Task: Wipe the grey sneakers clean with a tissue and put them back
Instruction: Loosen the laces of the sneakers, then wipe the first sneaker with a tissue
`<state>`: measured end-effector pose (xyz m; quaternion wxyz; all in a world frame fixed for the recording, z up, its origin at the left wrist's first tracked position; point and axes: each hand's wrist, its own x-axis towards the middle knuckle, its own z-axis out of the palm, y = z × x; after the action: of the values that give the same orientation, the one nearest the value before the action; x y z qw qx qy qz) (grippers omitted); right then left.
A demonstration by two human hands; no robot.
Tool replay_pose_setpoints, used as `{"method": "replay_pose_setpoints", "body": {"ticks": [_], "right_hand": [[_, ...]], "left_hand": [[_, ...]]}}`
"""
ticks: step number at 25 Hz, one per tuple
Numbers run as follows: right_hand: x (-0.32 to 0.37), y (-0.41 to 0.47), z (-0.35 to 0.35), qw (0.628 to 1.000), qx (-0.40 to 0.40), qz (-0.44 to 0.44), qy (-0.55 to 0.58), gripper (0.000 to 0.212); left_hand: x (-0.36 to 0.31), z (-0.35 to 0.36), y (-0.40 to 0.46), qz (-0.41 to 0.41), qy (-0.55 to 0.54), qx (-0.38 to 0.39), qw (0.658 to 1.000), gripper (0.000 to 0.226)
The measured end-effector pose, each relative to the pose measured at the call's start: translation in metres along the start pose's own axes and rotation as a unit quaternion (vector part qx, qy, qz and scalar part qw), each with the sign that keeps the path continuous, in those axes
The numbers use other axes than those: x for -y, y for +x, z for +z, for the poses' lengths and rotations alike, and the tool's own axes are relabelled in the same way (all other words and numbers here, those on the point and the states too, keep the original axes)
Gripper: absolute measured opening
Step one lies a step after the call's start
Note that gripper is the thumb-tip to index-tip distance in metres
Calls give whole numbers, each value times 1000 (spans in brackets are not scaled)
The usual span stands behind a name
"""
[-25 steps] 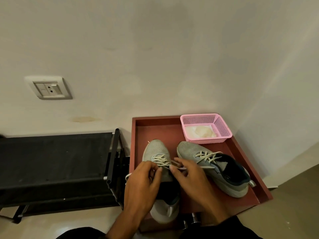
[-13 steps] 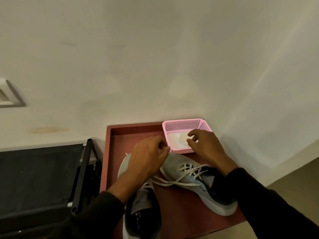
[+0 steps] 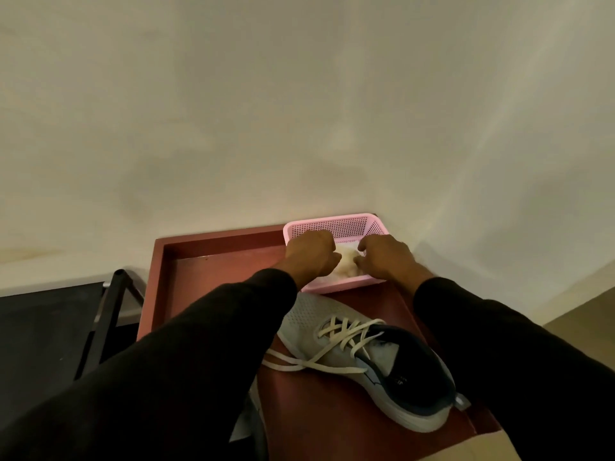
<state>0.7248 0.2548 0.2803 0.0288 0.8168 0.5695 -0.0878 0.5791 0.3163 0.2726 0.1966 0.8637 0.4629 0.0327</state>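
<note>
— From the head view, where are your hands?

— Both are reaching forward into the basket (image 3: 366, 224), which sits in the far right corner of the tray (image 3: 213, 261). My left hand (image 3: 311, 254) is over its left side, my right hand (image 3: 387, 257) over its right side.

— What are they doing?

— The tissue (image 3: 346, 262) lies in the basket between them. My right fingers curl down onto its right edge and look to be pinching it. My left hand is knuckles-up with the fingers bent under at the tissue's left edge; I cannot tell whether they grip it or only touch it.

— And the sneakers?

— One sneaker (image 3: 362, 357) lies on the tray nearer to me than my hands, between my forearms, toe pointing towards the basket and just short of it, heel towards my right sleeve (image 3: 519, 367). Its laces (image 3: 336, 347) are loose and trail out to the left. The second sneaker (image 3: 248, 424) is almost wholly hidden under my left sleeve (image 3: 166, 371); only a sliver shows at the lower edge.

— Anything else?

— A black rack (image 3: 100, 327) stands left of the tray, beyond my left arm, and the wall (image 3: 299, 111) rises behind the basket.
</note>
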Motion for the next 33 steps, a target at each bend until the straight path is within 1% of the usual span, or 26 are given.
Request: {"method": "replay_pose_setpoints", "body": {"ticks": [2,3,6,8,10,12,15,16,17,19,20,21,22,23,24,25,26,27,28,29,31,33], "right_hand": [[2,2,4,1000,-6,-13,-8,36],[4,3,6,1000,-11,-18,-9,37],[5,6,9,1000,-23,-12,8,39],[5,7,9,999,-20,-2,36,32],[5,5,5,995,-29,5,96,25],[7,0,-3,984,-43,9,171,17],[11,-16,-21,954,-57,22,294,16],[14,-22,-27,937,-64,30,343,16],[18,-29,-35,914,-67,38,397,14],[30,-48,-50,861,-57,49,502,9],[36,-58,-57,840,-50,45,539,9],[43,-70,-63,824,-46,37,564,9],[51,-82,-69,807,-44,29,588,9],[61,-96,-74,781,-41,27,622,8],[70,-110,-74,743,-33,32,668,9],[80,-124,-73,692,-16,44,720,11],[90,-140,-70,640,11,55,766,14],[100,-157,-66,601,43,61,796,16],[108,-172,-59,579,68,62,810,18],[114,-186,-52,567,81,61,817,18],[122,-209,-40,554,77,64,827,19],[127,-224,-28,535,67,58,840,22]], "left_hand": [[-4,9,7,-18,8,24,1000,47],[-6,12,10,-30,-5,24,999,50],[-10,18,13,-72,-61,-12,996,46],[-13,19,10,-91,-71,-22,993,41],[-16,16,6,-90,-79,-35,992,33],[-17,9,4,-96,-112,-47,988,26],[-11,-10,0,-132,-214,-41,967,18],[-8,-20,-5,-140,-270,-43,952,15],[-6,-32,-13,-142,-340,-44,929,12],[0,-57,-38,-133,-478,-36,867,11],[3,-69,-54,-127,-528,-30,839,11],[6,-79,-70,-123,-565,-23,816,10],[8,-86,-86,-122,-589,-19,799,10],[9,-93,-103,-120,-606,-20,786,12],[9,-96,-118,-119,-622,-29,774,19],[9,-98,-131,-116,-642,-42,757,25],[9,-101,-148,-114,-661,-56,740,27],[10,-102,-164,-115,-679,-71,721,26],[11,-103,-181,-121,-687,-86,712,23],[15,-103,-195,-129,-682,-102,712,20],[28,-101,-221,-148,-656,-128,729,20],[39,-98,-244,-164,-658,-118,725,23]]}}
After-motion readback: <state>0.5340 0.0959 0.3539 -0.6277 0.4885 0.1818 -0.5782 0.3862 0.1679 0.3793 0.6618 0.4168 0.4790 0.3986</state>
